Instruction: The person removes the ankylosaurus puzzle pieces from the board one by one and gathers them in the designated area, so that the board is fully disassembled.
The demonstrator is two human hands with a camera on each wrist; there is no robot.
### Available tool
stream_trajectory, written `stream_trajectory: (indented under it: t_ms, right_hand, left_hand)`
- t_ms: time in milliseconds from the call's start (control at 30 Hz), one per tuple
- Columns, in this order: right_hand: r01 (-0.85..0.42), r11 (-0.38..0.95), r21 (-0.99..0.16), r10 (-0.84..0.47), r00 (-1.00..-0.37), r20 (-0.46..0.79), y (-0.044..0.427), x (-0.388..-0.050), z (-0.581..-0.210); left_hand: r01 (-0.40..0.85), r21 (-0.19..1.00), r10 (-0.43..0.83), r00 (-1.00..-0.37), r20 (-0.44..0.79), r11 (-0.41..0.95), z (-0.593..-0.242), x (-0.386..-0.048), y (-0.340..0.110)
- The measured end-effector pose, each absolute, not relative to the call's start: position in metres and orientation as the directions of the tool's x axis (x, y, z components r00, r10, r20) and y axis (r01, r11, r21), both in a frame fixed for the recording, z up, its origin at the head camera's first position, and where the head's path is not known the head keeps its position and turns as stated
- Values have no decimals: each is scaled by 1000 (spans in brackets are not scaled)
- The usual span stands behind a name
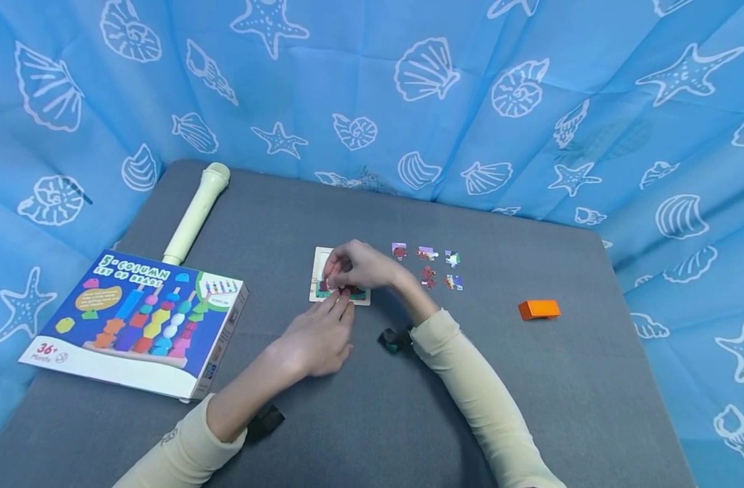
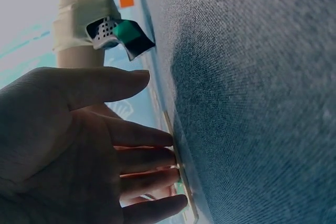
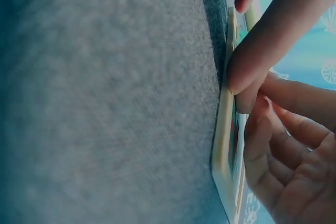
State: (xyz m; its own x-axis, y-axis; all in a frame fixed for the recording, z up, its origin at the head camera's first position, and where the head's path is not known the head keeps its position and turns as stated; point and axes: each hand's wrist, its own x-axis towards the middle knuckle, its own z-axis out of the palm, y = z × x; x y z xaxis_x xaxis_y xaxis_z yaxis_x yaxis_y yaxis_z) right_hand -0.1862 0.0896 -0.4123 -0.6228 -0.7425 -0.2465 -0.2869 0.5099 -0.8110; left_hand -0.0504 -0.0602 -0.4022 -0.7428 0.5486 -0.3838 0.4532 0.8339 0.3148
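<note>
A small wooden jigsaw puzzle board [image 1: 314, 291] lies on the table, with a reddish picture partly filled in along its lower part. My left hand [image 1: 317, 340] stretches its fingers onto the board's near edge; in the left wrist view those fingers [image 2: 147, 158] look straight. Over the board, my right hand [image 1: 364, 264] curls its thumb and fingers together, pinching a puzzle piece that the fingertips mostly hide. From the right wrist view, the pinching right hand [image 3: 294, 166] is low against the board, close beside the left fingertips. Several loose puzzle pieces [image 1: 429, 276] lie right of the board.
To the left stands a blue bead-set box [image 1: 146, 318], with a pale green microphone-shaped stick [image 1: 195, 217] behind it. An orange block [image 1: 539, 310] sits at the right on the grey table [image 1: 457, 379]. A blue seashell-print curtain [image 1: 372, 88] hangs around the table.
</note>
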Motion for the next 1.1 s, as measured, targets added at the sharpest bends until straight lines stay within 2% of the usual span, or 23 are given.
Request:
stream_trajectory:
  t_ms: [200,233,433,467,867,1100]
  right_hand:
    - [-297,452,-841,-742,-648,-170,96,-184,-411]
    - [-296,447,-844,-734,-661,-156,97,-184,-411]
    - [-265,436,-860,-663,-741,-108,111,-180,-405]
    - [-257,440,-860,-657,-745,-114,115,-180,-404]
    - [-188,490,-851,-596,-785,-171,174,-167,-399]
    - [-193,555,-809,-572,-795,-202,205,-160,-395]
  left_hand:
    - [454,323,552,-752,-362,830,-407,-51,-62]
    - [470,301,555,-753,-353,830,-415,-52,-63]
    - [467,289,547,-760,-351,836,-410,-50,-62]
    - [450,295,535,-760,-369,843,-397,-48,-60]
    - [459,288,538,-772,-340,840,-398,-47,-59]
    - [460,289,539,-770,-340,839,-399,-47,-59]
